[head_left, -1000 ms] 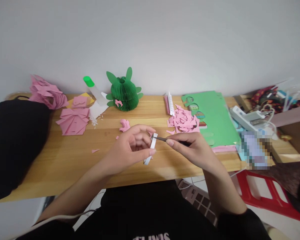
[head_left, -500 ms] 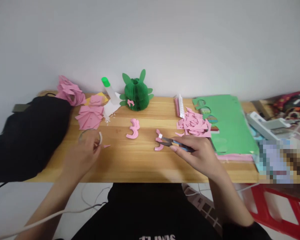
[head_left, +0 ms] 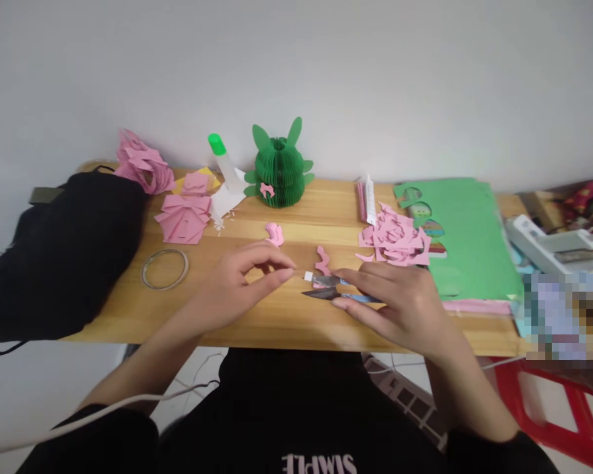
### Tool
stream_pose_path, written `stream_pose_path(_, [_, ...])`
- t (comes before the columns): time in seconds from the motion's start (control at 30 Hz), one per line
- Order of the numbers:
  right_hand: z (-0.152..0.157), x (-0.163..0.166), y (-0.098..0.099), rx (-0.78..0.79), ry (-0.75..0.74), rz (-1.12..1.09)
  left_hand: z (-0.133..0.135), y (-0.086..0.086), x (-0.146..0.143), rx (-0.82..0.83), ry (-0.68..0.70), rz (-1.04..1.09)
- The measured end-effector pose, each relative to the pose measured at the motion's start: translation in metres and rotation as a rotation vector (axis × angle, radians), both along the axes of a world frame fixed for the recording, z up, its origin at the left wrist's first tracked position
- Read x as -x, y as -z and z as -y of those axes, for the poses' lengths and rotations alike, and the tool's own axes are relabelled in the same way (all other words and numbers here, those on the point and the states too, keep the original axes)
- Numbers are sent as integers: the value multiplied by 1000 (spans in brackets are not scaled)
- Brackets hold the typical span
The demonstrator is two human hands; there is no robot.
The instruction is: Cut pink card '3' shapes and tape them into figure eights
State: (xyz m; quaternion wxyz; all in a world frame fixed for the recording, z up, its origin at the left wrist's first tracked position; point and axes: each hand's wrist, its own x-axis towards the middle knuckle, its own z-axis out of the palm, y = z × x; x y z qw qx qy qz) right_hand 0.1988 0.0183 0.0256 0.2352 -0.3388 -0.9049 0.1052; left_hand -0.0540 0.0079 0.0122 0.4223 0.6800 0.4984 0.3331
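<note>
My right hand (head_left: 400, 303) grips a pair of scissors (head_left: 326, 293), dark blades pointing left and parted, blue on the handles. A small white square (head_left: 308, 276) sits at the tip of the upper blade. My left hand (head_left: 247, 280) is closed in a pinch just left of that square; whatever its fingertips hold, if anything, is too small to make out. Beyond the blades lies a wavy pink paper piece (head_left: 321, 259), partly covered by them. A stack of curved pink paper pieces (head_left: 274, 233) shows behind my left hand, its lower part hidden.
A tape roll (head_left: 165, 269) lies at left beside a black bag (head_left: 69, 257). At the back stand a green paper cactus (head_left: 279, 174) and a green-capped glue bottle (head_left: 227, 168). Pink scraps (head_left: 395, 237) and green sheets (head_left: 474, 240) lie at right, near a white power strip (head_left: 538, 247).
My left hand has left the tape roll and moved right, up to the scissors' tips. The roll now lies flat. The scissors stay in my right hand, and the view has shifted slightly.
</note>
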Motion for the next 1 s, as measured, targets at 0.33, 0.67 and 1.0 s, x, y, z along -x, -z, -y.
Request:
stream_pose_path(0.33, [2, -14, 0, 1, 13, 4, -19, -9, -23, -51, 175, 16])
stream_pose_path(0.67, [3, -19, 6, 242, 76, 47, -23, -8, -30, 32, 88, 74])
stream_pose_path(1.0, [31, 28, 40, 1153, 330, -1073, -26, 10, -70, 229, -315, 637])
